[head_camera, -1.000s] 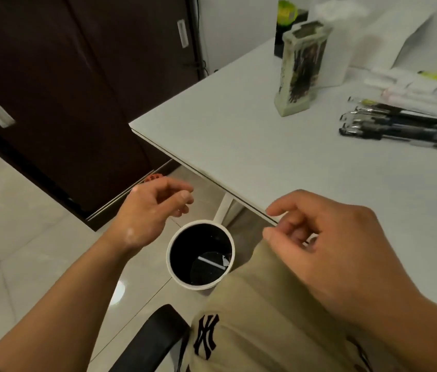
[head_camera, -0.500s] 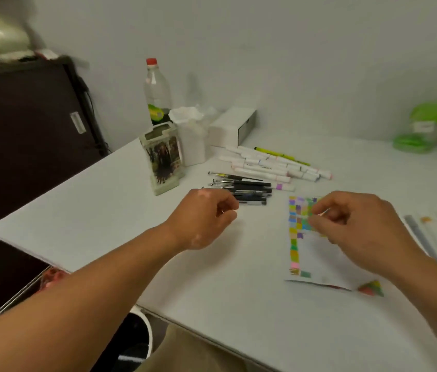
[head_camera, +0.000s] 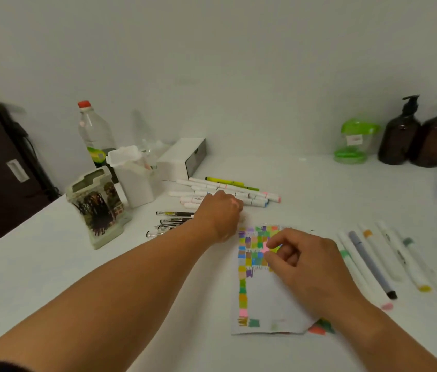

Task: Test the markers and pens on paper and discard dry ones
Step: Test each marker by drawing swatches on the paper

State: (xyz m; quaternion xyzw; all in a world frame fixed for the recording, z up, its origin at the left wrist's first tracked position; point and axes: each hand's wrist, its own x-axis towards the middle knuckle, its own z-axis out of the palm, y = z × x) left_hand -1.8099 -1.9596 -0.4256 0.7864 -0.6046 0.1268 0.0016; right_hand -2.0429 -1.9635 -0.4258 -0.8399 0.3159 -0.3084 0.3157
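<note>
Left hand (head_camera: 220, 212) is out over the back row of white markers (head_camera: 256, 197). You only get the back of it and the fingers are hidden, so I can't tell if it's clamped on one yet. Right hand (head_camera: 303, 267) sits over the paper (head_camera: 263, 302), fingers loosely curled, nothing visible in them.

Risks as I read them:
- Back-row markers lie side by side and touching. A blind grab could drag a neighbour, or roll one toward the black pens (head_camera: 170, 221) just beside your left wrist.
- Your left forearm crosses right by those pens, so pulling back low could sweep them.
- Your right hand is on the colour swatches. If any ink is fresh, it smears and the test becomes hard to read.
- The paper only looks pinned by that hand. Lift it and the sheet may slide under the next stroke.
- The second group of markers (head_camera: 370, 264) lies right of the paper. Keep the piles well apart or you'll retest.
- No bin in view, so a dry one means turning away from the tabletop (head_camera: 91, 285).

Around:
- Printed holder (head_camera: 96, 208), white tub (head_camera: 132, 181), clear bottle (head_camera: 93, 130) and white box (head_camera: 181, 159) crowd the back left.
- Green jar (head_camera: 354, 140) and two brown pump bottles (head_camera: 400, 138) stand far right, well clear.
- Nothing blocks the reach itself.
</note>
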